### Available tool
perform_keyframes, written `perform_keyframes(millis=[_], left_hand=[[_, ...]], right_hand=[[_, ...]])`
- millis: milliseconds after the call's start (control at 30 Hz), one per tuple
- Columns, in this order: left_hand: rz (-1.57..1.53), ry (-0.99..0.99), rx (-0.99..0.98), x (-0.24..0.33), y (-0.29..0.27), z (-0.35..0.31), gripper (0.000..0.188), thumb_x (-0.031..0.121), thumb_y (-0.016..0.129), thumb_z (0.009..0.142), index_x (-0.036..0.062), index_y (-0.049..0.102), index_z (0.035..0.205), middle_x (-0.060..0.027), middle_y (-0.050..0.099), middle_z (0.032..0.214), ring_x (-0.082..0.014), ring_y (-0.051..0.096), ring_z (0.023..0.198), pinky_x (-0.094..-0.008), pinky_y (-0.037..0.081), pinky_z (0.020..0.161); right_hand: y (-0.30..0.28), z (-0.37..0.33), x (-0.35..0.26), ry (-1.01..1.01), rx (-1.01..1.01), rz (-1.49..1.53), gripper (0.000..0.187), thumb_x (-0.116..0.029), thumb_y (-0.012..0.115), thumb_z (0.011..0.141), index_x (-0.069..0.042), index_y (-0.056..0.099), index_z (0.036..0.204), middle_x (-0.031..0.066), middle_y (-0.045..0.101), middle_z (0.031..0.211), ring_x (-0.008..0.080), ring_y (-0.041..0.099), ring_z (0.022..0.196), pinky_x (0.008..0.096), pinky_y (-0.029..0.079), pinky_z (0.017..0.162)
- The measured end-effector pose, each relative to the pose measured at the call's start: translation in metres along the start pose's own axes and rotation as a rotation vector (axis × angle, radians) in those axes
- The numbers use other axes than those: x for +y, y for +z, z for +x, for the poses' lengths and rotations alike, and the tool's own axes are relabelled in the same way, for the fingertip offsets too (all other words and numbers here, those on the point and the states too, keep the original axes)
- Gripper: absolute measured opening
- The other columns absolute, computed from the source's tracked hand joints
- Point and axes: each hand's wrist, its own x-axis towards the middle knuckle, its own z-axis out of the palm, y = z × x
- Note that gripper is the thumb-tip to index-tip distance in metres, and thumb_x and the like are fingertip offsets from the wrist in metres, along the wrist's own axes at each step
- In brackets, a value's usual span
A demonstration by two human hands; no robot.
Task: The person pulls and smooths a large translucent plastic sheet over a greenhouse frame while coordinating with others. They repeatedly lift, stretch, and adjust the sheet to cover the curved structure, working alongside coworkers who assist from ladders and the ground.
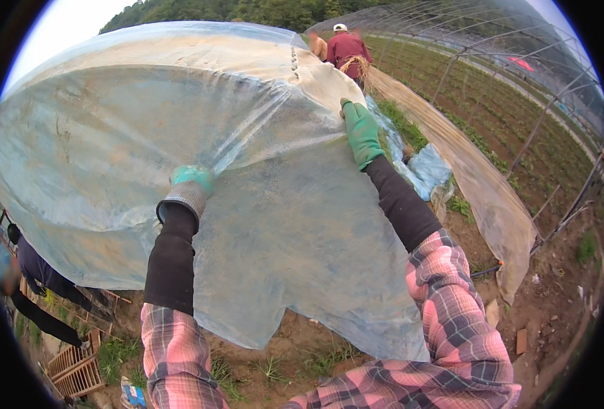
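A large, cloudy plastic sheet (302, 211) spreads in front of me, rising over a rounded top. My left hand (193, 178), in a green and grey glove, is closed on the middle of the sheet, and creases fan out from it. Farther up and to the right, my right hand (361, 133) in a green glove grips the sheet at its right edge, with the fingertips partly hidden. Between the two hands the plastic is pulled into taut folds. Its lower edge hangs unevenly over the soil.
Two people (348, 49) are beyond the sheet's far right end; another person (43, 269) bends at the left. A wooden crate (77, 368) lies lower left. On the right, bare metal hoops (452, 68) span crop rows beside a long plastic strip (479, 198) and crumpled blue film (428, 169).
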Motion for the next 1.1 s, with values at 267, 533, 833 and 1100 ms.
perform_keyframes(millis=[267, 533, 833, 1100], left_hand=[[0.039, -0.101, -0.025, 0.009, -0.001, 0.007, 0.029, 0.017, 0.054, 0.087, 0.0140, 0.068, 0.112, -0.0086, 0.066, 0.116, -0.0248, 0.063, 0.107, -0.0422, 0.052, 0.083], [0.081, -0.153, -0.011, 0.017, -0.001, 0.010, 0.028, 0.018, 0.055, 0.087, 0.0141, 0.068, 0.111, -0.0086, 0.067, 0.113, -0.0243, 0.064, 0.105, -0.0400, 0.053, 0.081], [0.018, -0.179, 0.001, 0.012, 0.004, 0.000, 0.028, 0.016, 0.054, 0.087, 0.0130, 0.069, 0.110, -0.0099, 0.067, 0.112, -0.0259, 0.065, 0.103, -0.0404, 0.053, 0.083], [0.041, -0.155, -0.008, 0.014, 0.004, 0.001, 0.028, 0.017, 0.051, 0.088, 0.0145, 0.069, 0.109, -0.0086, 0.068, 0.110, -0.0248, 0.066, 0.101, -0.0407, 0.053, 0.080]], right_hand=[[-0.034, 0.056, 0.112, 0.436, -0.283, -0.408, 0.090, -0.062, 0.057, 0.078, 0.007, 0.042, 0.133, 0.0313, 0.050, 0.128, 0.0348, 0.052, 0.119, 0.0367, 0.038, 0.099], [0.001, 0.068, 0.172, 0.208, -0.541, -0.510, 0.048, -0.040, 0.060, 0.084, 0.004, 0.067, 0.102, 0.0278, 0.064, 0.102, 0.0377, 0.062, 0.100, 0.0391, 0.046, 0.086], [0.013, 0.050, 0.163, -0.044, -0.734, -0.775, 0.027, -0.013, 0.050, 0.086, -0.001, 0.068, 0.103, 0.0249, 0.064, 0.106, 0.0341, 0.063, 0.101, 0.0399, 0.049, 0.087], [0.012, 0.053, 0.168, 0.109, -0.643, -0.531, 0.033, -0.021, 0.045, 0.089, -0.003, 0.062, 0.110, 0.0275, 0.059, 0.115, 0.0399, 0.059, 0.106, 0.0431, 0.046, 0.091]])
